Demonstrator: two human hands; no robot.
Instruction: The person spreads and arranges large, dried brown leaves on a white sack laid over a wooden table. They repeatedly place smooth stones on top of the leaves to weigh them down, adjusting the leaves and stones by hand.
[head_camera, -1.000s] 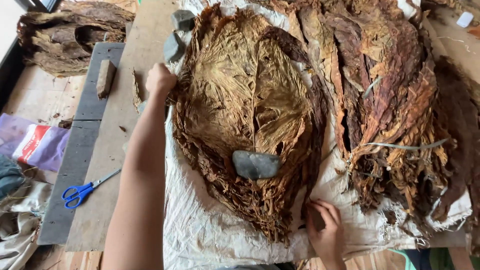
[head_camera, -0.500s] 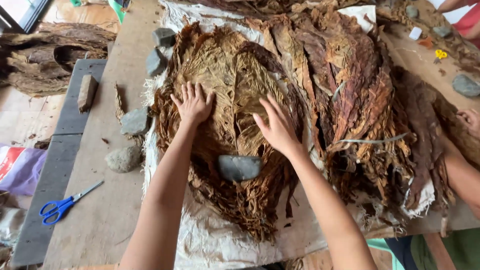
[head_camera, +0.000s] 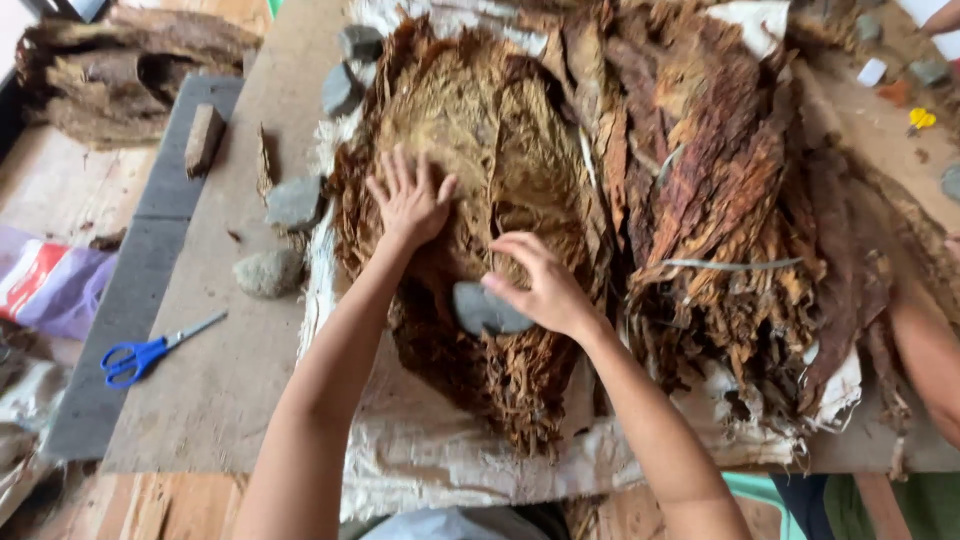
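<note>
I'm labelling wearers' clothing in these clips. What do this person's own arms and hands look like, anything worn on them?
Both arms are bare up to the frame edge: no sleeves show. The left hand and right hand wear no gloves, and no rings, watch or bracelets are visible. Nails look short and unpainted.

You have a single view, from the camera on your head, looking almost straight down onto the wooden table. It sits close: your forearms enter from the bottom edge and your left hand and right hand land near the middle of the frame. The far end of the table runs toward the top, where the pile of dried leaves is cut off. At the left edge you see past the table to the blue scissors and lower surfaces. At the right edge another person's arm comes in. No second view overlaps this one.
</note>
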